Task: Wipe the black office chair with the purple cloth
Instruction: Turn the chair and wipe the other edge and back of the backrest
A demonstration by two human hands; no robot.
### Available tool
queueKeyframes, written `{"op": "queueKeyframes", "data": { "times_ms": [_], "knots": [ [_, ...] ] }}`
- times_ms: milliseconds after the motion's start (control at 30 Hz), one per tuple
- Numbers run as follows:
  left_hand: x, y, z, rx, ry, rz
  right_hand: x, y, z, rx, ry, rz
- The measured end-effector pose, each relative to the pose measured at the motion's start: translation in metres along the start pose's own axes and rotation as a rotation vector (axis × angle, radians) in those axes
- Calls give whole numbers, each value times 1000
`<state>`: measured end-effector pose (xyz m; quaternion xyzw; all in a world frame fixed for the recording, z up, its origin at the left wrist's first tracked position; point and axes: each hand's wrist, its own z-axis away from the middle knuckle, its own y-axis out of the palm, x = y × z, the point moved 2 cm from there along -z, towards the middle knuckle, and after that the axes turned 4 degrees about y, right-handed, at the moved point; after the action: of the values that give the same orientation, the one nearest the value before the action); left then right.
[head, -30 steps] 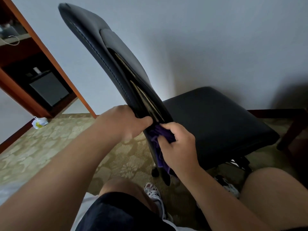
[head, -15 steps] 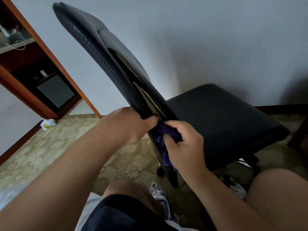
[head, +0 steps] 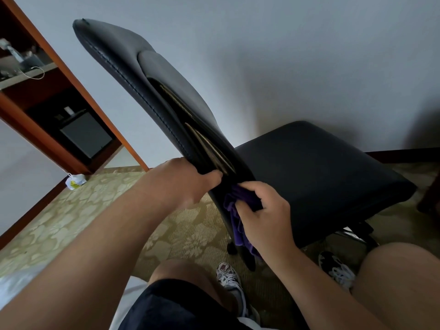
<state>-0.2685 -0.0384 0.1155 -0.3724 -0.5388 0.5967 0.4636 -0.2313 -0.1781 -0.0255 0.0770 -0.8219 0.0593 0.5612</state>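
Black office chair (head: 309, 177), seen from behind its tilted backrest (head: 152, 91). The left hand (head: 181, 182) clamps its grip on the lower edge of the backrest, thumb pressed against the rear face. Just beside it, lower on the same backrest where it narrows toward the seat, the right hand (head: 264, 215) closes its grip on the purple cloth (head: 234, 220), bunched against the chair (a loose end hangs below the hand). The seat extends away from the backrest toward the wall. Two sneakers and bare knees lie below the chair on patterned carpet (head: 71, 217).
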Motion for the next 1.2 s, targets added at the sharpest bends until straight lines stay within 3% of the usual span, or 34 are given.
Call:
{"op": "queueKeyframes", "data": {
  "times_ms": [100, 200, 500, 700, 767, 967, 1100, 1200],
  "knots": [
    [-4, 1, -1, -47, -189, 195, 18, 2, -8, -37, -117, -20],
    [-7, 2, -1, -57, -178, 172, 14, -1, -12, -29, -106, -34],
    [-11, 1, 3, -66, -168, 170, -14, -12, 1, -122, 294, -176],
    [-13, 1, 2, -57, -160, 146, 26, -12, -19, -52, 6, -92],
    [-13, 1, 3, -54, -150, 156, 16, -15, -20, -51, -3, -55],
    [-13, -1, 4, -48, -155, 167, -54, -20, 13, -62, 291, 19],
    [-10, -6, 9, -28, -5, 44, -74, -11, 29, -58, 496, -36],
    [-2, -7, 6, 31, 69, -26, -61, -7, 20, -85, 529, -84]
  ]
}}
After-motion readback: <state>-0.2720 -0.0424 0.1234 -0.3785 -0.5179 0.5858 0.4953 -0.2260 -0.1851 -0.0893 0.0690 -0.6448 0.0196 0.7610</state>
